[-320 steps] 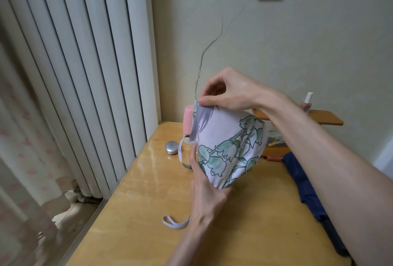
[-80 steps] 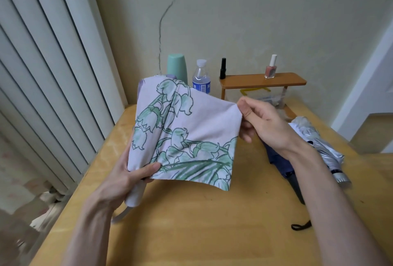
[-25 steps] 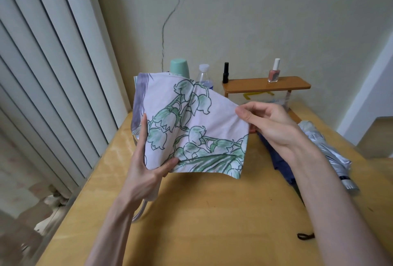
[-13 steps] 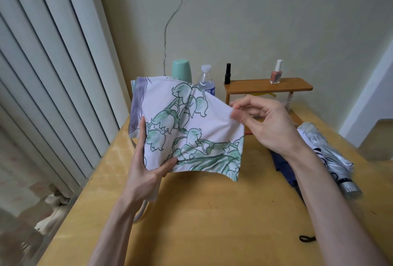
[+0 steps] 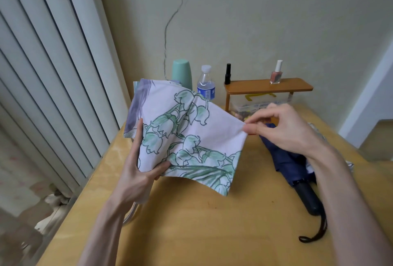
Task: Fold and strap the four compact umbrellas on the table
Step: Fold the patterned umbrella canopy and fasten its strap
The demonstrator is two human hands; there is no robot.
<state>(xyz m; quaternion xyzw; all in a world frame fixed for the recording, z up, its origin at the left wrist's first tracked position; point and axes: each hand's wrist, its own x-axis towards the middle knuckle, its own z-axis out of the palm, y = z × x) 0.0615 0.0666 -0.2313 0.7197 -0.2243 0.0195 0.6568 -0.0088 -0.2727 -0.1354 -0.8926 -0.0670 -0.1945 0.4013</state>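
The floral umbrella [image 5: 187, 138] is held up in the air above the left half of the worktop [image 5: 202, 227], nearer to its far left corner, and it does not touch the wood. The left hand [image 5: 138, 176] grips the closed body of it from below: the thumb presses on the front of the cloth and the fingers go behind, where I cannot see them fully. A pale wrist loop [image 5: 130, 215] hangs under this hand. The right hand [image 5: 285, 131] pinches the outer corner of one cloth panel between thumb and forefinger; the other fingers are curled loosely and hold nothing.

I think the panel is stretched like this on purpose. One hand fixes the shaft, the other pulls the cloth flat, so the pleat can be laid smooth before the canopy is wrapped around and strapped.

The navy umbrella [image 5: 286, 159] lies near the right edge of the worktop, its canopy loose, so it probably waits for the same work.
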